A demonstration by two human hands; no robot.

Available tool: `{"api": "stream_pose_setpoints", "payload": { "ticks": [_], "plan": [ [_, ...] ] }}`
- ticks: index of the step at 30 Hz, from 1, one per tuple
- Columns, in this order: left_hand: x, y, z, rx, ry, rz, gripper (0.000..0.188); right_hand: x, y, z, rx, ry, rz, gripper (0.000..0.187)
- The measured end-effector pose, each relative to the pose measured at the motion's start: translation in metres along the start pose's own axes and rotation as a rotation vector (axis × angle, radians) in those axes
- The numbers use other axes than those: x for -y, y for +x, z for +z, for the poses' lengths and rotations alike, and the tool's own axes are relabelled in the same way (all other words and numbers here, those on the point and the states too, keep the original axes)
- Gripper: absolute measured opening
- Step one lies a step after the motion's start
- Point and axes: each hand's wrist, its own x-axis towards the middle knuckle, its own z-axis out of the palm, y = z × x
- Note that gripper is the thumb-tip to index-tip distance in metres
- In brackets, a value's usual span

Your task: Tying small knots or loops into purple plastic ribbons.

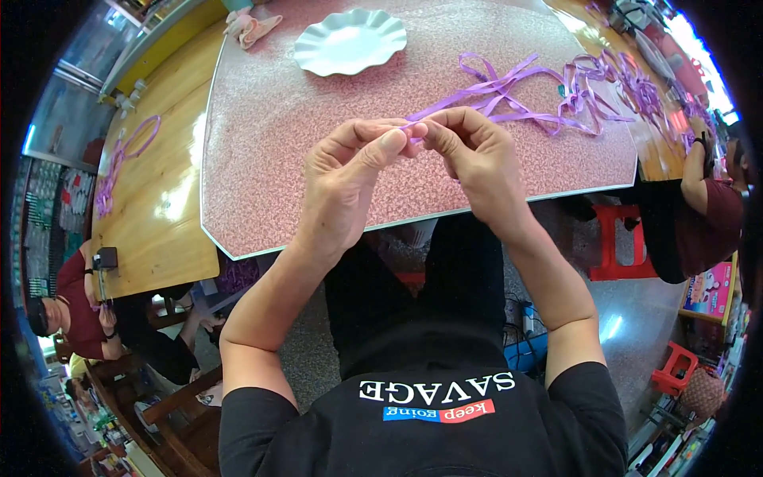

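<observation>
Above the near part of the pink patterned table mat [270, 175], my two hands meet at the fingertips. My left hand [355, 159] pinches a purple ribbon [441, 102] between thumb and forefinger. Right beside it, my right hand [473, 151] pinches the same ribbon close to its end. From my fingers the ribbon runs up and right into a loose tangle of purple ribbons [509, 83] lying on the mat. My fingertips hide the small piece between them.
A white scalloped plate [350, 41] sits at the far side, with a crumpled pinkish cloth [253, 30] to its left. More purple ribbon [119, 163] lies on the wooden table [163, 219]. Co-workers sit at far left and far right. A red stool [620, 246] stands at right.
</observation>
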Motion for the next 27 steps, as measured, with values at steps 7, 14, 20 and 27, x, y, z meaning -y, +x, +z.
{"api": "stream_pose_setpoints", "payload": {
  "ticks": [7,14,20,27],
  "plan": [
    [0.009,-0.001,0.008,-0.043,0.001,0.094,0.014,-0.002,-0.009,0.005,-0.114,0.026,-0.189,0.017],
    [0.015,0.006,0.009,-0.081,0.58,0.393,0.007,-0.001,-0.008,0.0,-0.051,0.006,-0.082,0.022],
    [0.006,0.016,0.005,0.168,1.332,0.794,0.013,0.002,0.005,-0.023,0.135,0.097,0.236,0.021],
    [0.017,0.01,0.01,-0.019,0.935,0.614,0.011,0.002,-0.003,-0.008,0.088,0.294,0.218,0.016]
  ]
}}
